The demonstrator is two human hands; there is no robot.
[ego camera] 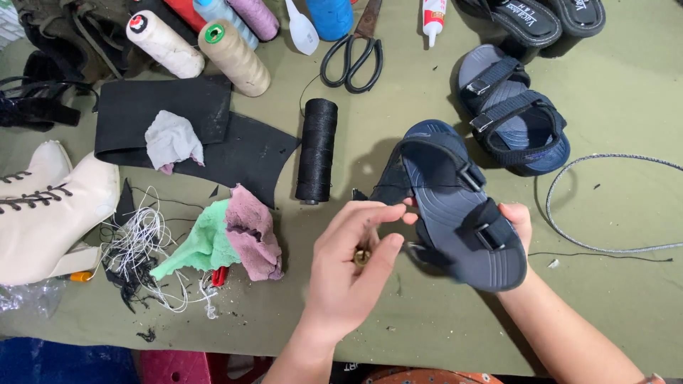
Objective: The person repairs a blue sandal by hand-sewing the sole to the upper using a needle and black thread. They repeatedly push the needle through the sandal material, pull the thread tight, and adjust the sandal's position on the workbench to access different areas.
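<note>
The olive cloth table (626,85) holds a dark blue sandal (455,213) with ribbed sole and black buckled straps, near centre-right. The right hand (518,222) grasps its near end. The left hand (352,267) pinches a small brass-tipped tool (362,256) beside it.

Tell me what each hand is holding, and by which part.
The right hand holds a blue sandal by the sole's edge near the heel strap. The left hand pinches a small brass-coloured tool against the sandal's side.
</note>
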